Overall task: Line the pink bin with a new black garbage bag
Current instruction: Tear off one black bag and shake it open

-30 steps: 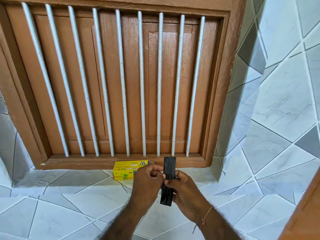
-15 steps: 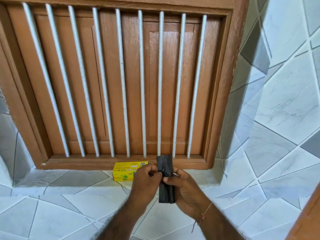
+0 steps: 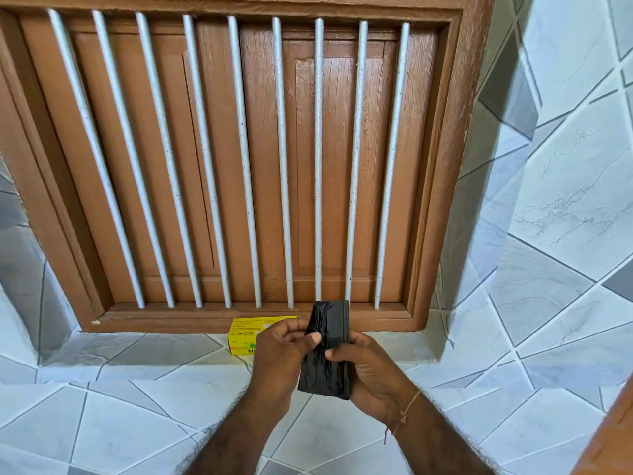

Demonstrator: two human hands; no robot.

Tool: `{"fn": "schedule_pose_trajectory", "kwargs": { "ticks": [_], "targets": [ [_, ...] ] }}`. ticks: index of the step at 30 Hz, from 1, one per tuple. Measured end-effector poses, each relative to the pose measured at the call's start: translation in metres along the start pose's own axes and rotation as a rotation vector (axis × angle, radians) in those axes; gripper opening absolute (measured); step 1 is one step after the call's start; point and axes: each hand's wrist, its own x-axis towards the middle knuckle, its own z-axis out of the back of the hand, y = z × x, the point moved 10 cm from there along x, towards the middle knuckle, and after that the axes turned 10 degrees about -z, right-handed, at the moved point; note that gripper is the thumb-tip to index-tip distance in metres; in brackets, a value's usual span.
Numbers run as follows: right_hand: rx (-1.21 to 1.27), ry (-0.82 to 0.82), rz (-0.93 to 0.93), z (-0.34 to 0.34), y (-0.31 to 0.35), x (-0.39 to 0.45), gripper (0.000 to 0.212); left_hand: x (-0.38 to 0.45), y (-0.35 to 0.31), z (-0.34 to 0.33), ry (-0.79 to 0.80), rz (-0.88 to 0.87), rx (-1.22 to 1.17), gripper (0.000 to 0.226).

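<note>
A folded black garbage bag [image 3: 329, 351] stands upright between my two hands, low in the middle of the view. My left hand [image 3: 281, 358] pinches its left edge with thumb and fingers. My right hand [image 3: 370, 368] cups its right side and back, thumb pressed on the front. Behind my left hand lies the yellow bin-bag box [image 3: 245, 335] on the tiled sill. No pink bin is in view.
A brown wooden shuttered window [image 3: 239, 159] with several white vertical bars fills the wall ahead. Grey and white tiles cover the sill [image 3: 137, 389] and the right wall [image 3: 565, 200]. A brown wooden edge [image 3: 613, 437] shows at bottom right.
Both hands have shifted slightly and the bag looks a little wider and shorter than before, its fold partly spread. The view has moved a bit closer.
</note>
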Motion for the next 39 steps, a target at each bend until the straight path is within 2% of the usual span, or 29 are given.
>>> {"fn": "schedule_pose_trajectory", "kwargs": {
  "ticks": [5,10,16,25,39],
  "targets": [
    [0.015,-0.006,0.019,0.003,0.002,-0.002,0.037,-0.002,0.0,0.001,0.026,0.023,-0.068,0.021],
    [0.054,-0.008,0.007,0.008,0.002,-0.005,0.041,-0.004,0.003,0.004,0.033,0.083,-0.087,0.015],
    [0.069,-0.031,0.01,0.015,0.005,-0.006,0.045,-0.004,0.008,0.011,0.017,0.164,-0.094,0.024],
    [0.06,-0.049,0.024,0.021,0.008,-0.009,0.05,0.0,-0.002,0.034,-0.126,0.101,-0.091,0.016],
    [0.004,-0.086,0.054,0.04,0.029,-0.011,0.048,0.01,-0.018,0.066,-0.216,0.058,-0.065,0.025]
  ]
}}
